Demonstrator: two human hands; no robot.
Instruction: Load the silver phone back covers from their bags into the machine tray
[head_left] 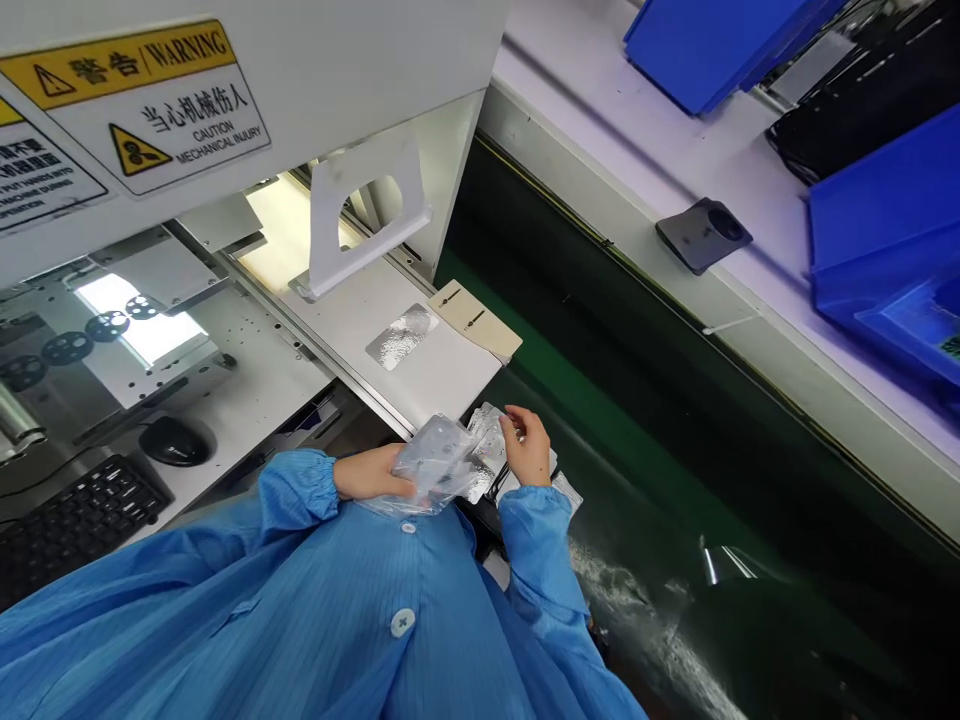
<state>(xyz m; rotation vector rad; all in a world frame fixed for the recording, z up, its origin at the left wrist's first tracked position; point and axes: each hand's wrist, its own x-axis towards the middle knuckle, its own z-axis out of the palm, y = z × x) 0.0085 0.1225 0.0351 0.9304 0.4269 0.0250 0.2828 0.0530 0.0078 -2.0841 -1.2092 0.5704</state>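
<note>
My left hand is closed on some clear plastic film, perhaps thin bags, held in front of my chest. Right beside the film lie several shiny silvery sheets, some overlapping. My right hand has its fingers curled, with thumb and forefinger at the edge of these sheets. The exact contact under the fingertips is hard to see. Further forward, a single silvery-clear sheet rests flat on the white machine platform.
A cream block with two dark slots sits at the platform's edge, near a white bracket. To the left are a black mouse and a keyboard. Across the green floor, a bench carries blue bins and a dark grey object.
</note>
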